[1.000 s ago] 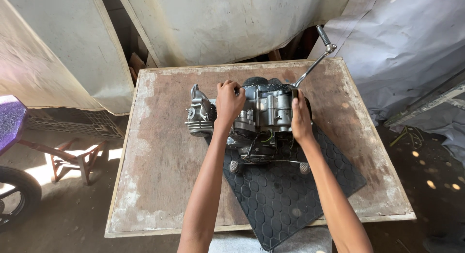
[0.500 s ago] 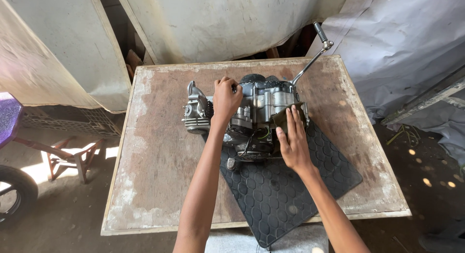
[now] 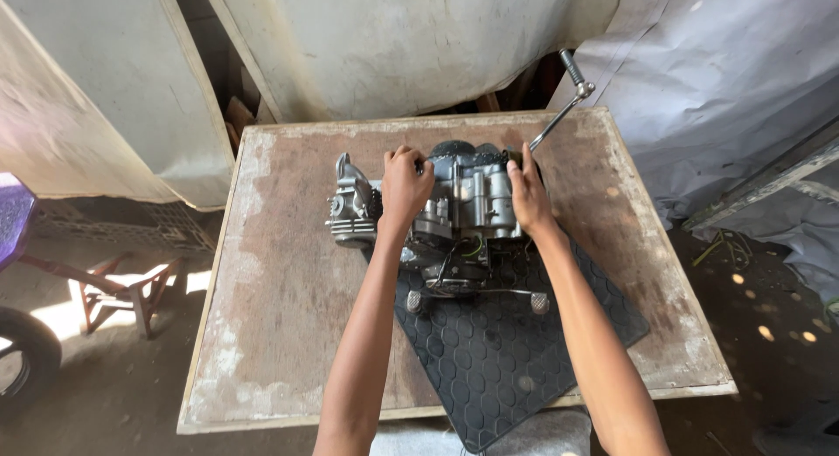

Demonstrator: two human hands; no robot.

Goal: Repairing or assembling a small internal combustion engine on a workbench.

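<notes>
In the head view, the left hand [image 3: 405, 187] is clenching the top of the motorcycle engine [image 3: 437, 213] toward its finned end, and the right hand [image 3: 528, 194] is grasping the opposite top edge beside the kick lever [image 3: 559, 102] — the engine is sitting at the far edge of the black rubber mat [image 3: 511, 342], half on the wooden table [image 3: 280, 290]. With only the upper edges being held, the heavy casing is probably liable to tip or twist toward the finned end — and the mat could be sliding under it, pinching fingers.

One engine [image 3: 454, 203], one mat [image 3: 507, 351], one table [image 3: 288, 299]
</notes>
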